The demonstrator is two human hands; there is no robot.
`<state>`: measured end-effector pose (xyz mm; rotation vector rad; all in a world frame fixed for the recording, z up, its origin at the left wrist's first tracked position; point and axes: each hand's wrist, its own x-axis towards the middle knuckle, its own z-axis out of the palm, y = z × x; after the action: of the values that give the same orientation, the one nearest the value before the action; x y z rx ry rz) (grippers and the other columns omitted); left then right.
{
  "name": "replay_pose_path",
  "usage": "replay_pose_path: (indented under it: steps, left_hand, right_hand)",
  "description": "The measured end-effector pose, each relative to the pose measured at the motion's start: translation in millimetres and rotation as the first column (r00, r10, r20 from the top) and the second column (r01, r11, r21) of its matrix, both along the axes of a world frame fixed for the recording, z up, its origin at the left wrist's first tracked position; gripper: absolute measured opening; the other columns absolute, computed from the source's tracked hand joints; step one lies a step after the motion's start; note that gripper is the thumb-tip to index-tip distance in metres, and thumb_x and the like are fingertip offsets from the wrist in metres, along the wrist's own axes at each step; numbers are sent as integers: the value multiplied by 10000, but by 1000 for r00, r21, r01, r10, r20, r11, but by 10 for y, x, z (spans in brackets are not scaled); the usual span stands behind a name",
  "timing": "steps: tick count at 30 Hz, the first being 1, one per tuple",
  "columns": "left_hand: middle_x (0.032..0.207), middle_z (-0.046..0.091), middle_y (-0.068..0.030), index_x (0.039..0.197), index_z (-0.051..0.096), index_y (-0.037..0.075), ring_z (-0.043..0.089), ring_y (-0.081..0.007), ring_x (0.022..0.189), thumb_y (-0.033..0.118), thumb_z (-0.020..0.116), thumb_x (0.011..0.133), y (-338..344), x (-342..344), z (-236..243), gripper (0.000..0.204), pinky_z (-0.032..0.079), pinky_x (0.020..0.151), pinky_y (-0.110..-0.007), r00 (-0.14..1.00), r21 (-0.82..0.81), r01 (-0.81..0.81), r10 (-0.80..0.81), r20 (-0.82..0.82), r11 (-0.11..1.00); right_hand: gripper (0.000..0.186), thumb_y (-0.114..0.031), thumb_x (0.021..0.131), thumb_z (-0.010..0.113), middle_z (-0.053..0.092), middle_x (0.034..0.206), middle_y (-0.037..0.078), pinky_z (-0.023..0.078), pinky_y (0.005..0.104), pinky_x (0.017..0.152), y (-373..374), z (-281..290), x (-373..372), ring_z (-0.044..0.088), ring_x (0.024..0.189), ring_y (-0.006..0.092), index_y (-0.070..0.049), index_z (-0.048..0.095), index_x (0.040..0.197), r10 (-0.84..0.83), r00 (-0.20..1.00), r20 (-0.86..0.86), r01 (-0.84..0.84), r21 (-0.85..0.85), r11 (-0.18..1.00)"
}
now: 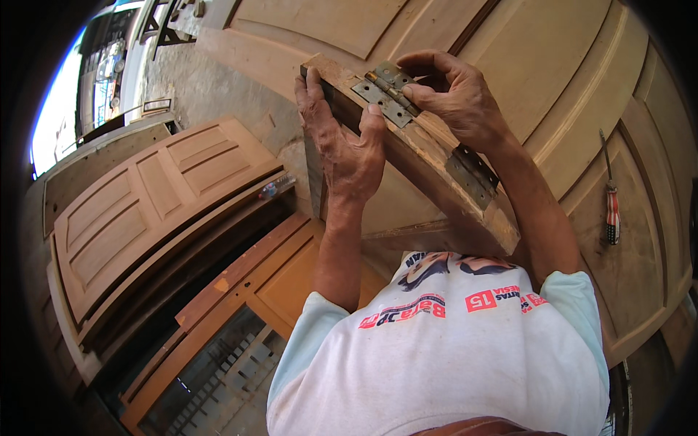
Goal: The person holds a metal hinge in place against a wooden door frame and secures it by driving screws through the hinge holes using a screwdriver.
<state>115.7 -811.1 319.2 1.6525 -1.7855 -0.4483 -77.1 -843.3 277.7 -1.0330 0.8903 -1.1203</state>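
Note:
A short wooden block point(418, 160) slants across the middle, raised over a large wooden door. On its upper face lies a metal butt hinge point(382, 102) with screw holes in its leaves. My right hand point(465, 105) is closed on the hinge's far leaf, thumb by the knuckle. Gripping the block's left side, my left hand point(345, 149) has its fingers along the dark end and its thumb at the hinge's near leaf. A second hinge point(471, 176) sits lower on the block, beneath my right forearm.
A panelled door point(538, 65) spreads beneath and to the right. On it lies a screwdriver point(612, 207) with a striped handle. Stacked doors point(156, 189) stand at left, with a small clear plastic item point(269, 191) on their edge. A glazed orange-brown door frame point(240, 291) lies lower left.

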Motion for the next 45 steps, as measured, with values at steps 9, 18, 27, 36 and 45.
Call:
replay_pose_path:
  steps: [9, 18, 27, 36, 45]
  left_hand:
    - [1713, 139, -352, 1693, 159, 9, 115, -480, 1620, 235, 644, 947, -20, -87, -16, 918, 152, 1302, -542, 999, 56, -31, 33, -33, 998]
    - [1711, 82, -381, 1681, 111, -46, 63, -496, 1626, 169, 586, 934, -49, -159, -9, 911, 119, 1306, -539, 999, 37, -40, 39, 38, 999]
    - [1535, 472, -293, 1591, 411, -8, 433, -380, 1443, 127, 756, 895, -91, -178, 192, 788, 342, 1198, -494, 995, -158, 56, -43, 86, 986]
    - [885, 716, -36, 1114, 675, -3, 663, -83, 705, 128, 725, 1041, -124, -371, 403, 158, 544, 614, -228, 743, 84, 5, 52, -667, 996]
    - [929, 712, -6, 1115, 686, 23, 625, -45, 749, 125, 773, 1011, 205, -152, 357, 169, 517, 673, -193, 930, 147, 98, -38, -365, 984]
  right_hand:
    - [412, -154, 978, 796, 731, 1135, 62, 579, 251, 907, -61, -139, -54, 684, 1003, 97, 12, 667, 1332, 93, 988, 123, -100, 53, 994]
    - [412, -193, 996, 777, 748, 1068, 86, 607, 262, 871, -111, -156, -73, 713, 955, 118, 51, 668, 1311, 167, 961, 218, -196, 115, 974]
    - [278, -105, 1051, 675, 764, 1159, 48, 617, 283, 973, -254, 42, -169, 730, 1065, 121, -27, 713, 1314, 117, 993, 13, -112, -207, 972]
    - [339, -202, 1027, 734, 751, 1142, 69, 631, 281, 922, -105, 195, -113, 739, 1018, 142, -13, 686, 1303, -86, 964, 251, 110, -82, 991]
    - [291, -232, 1045, 719, 756, 985, 42, 615, 260, 793, -70, 127, 8, 719, 894, 97, 12, 741, 1203, -79, 979, 185, 80, 1, 997]
